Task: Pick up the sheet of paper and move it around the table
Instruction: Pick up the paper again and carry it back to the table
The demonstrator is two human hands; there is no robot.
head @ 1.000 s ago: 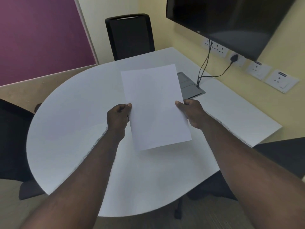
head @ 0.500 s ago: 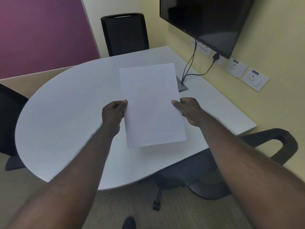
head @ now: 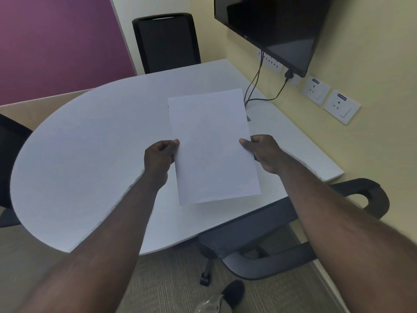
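Observation:
A blank white sheet of paper (head: 212, 145) is held up above the white rounded table (head: 85, 159), over its right half. My left hand (head: 159, 158) pinches the sheet's left edge with thumb on top. My right hand (head: 265, 152) grips the right edge at about the same height. The paper is nearly flat and tilted slightly, its near edge hanging free. It hides most of the cable box in the tabletop behind it.
A black chair (head: 167, 41) stands at the table's far side, another black chair (head: 293, 240) sits tucked under the near right edge, and a third at the left (head: 9, 154). A dark screen (head: 270, 26) hangs on the yellow wall, cables (head: 255, 84) dropping to the table.
The view has drawn back and shifted right, so the near chair and floor show. Both hands keep their hold on the paper, which now sits further over the table's right side.

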